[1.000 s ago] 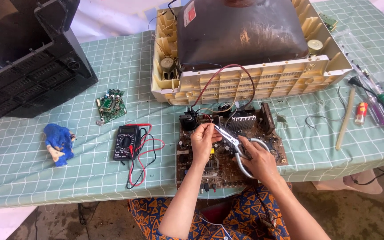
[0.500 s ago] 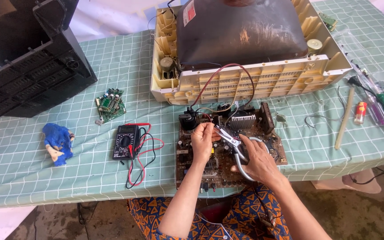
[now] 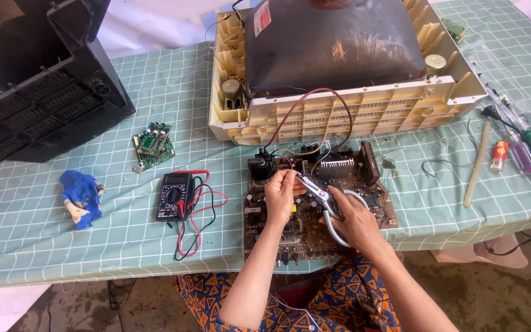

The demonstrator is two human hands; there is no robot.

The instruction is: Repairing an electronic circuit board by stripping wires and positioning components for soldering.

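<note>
At the worktop's near edge, the left hand [image 3: 281, 193] pinches a wire above the brown circuit board [image 3: 290, 224]. The right hand [image 3: 356, 222], fingers wrapped round grey-handled pliers [image 3: 324, 200], has shifted slightly rightward, tips at the pinched wire.

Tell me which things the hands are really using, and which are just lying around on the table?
In use:
left hand
right hand
grey-handled pliers
brown circuit board

Lying about:
multimeter with red and black leads
small green board
blue toy
black casing
screwdrivers
wooden stick
</note>
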